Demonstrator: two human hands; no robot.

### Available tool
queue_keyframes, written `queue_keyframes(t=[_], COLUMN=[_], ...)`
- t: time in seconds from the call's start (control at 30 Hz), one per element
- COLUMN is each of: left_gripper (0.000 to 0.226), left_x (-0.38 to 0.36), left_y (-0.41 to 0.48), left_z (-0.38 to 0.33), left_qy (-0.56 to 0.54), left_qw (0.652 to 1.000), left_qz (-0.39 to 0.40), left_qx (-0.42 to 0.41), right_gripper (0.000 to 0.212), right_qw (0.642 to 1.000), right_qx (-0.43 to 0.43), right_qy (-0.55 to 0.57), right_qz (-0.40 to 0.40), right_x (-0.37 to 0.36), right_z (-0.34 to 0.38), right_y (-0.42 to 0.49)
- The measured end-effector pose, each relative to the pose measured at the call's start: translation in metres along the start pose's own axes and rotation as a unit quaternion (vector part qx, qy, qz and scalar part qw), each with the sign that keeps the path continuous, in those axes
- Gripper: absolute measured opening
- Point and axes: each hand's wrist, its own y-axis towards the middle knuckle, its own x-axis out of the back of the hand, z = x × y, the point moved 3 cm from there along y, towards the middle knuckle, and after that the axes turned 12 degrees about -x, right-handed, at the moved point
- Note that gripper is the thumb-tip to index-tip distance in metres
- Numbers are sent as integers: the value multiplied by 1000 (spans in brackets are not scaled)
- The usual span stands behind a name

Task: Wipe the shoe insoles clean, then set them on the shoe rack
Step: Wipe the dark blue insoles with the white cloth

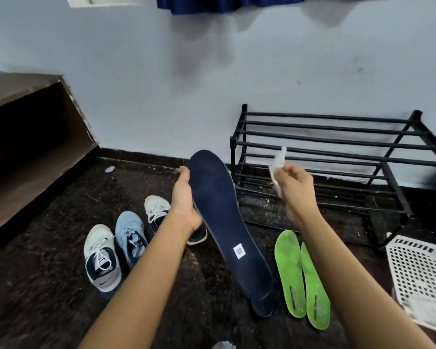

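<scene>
L hand [185,197] grips navy insole [227,222] mid-air w/ fingers curled behind, R hand [293,190] pinches wipe [277,167] beside it; best: brace insole firm, wipe toe-to-heel, then black rack [337,147].

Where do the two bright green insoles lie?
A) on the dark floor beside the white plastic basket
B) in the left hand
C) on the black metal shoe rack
A: the bright green insoles lie side by side on the dark floor, next to the white plastic basket.
</scene>
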Motion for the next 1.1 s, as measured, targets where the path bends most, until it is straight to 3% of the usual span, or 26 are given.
queue_keyframes(t=[0.1, 0.17, 0.37, 0.47, 0.6, 0.9, 1.1], left_gripper=[64, 59, 58, 51, 58, 48, 42], left_x=[35, 55, 113, 138, 180, 250, 276], left_y=[20, 27, 50, 59, 77, 108, 122], left_z=[19, 33, 89, 115, 144, 193, 214], left_qy=[21, 67, 121, 153, 199, 300, 520], left_qw=[999, 995, 981, 974, 961, 929, 843], left_qz=[-30, -57, -93, -108, -138, -181, -98], left_qx=[17, 47, 119, 124, 131, 119, 96], right_gripper=[9, 6, 18, 19, 15, 15, 8], right_qw=[973, 952, 924, 921, 914, 904, 906], right_qx=[-169, -233, -353, -377, -399, -404, -414], right_qy=[141, 176, 118, 60, 29, -96, -80], right_qz=[70, 90, 87, 75, 67, 103, 43], right_x=[4, 6, 11, 17, 20, 29, 31], right_z=[-66, -104, -189, -228, -268, -317, -330], right_y=[2, -1, -16, -20, -23, -34, -37])
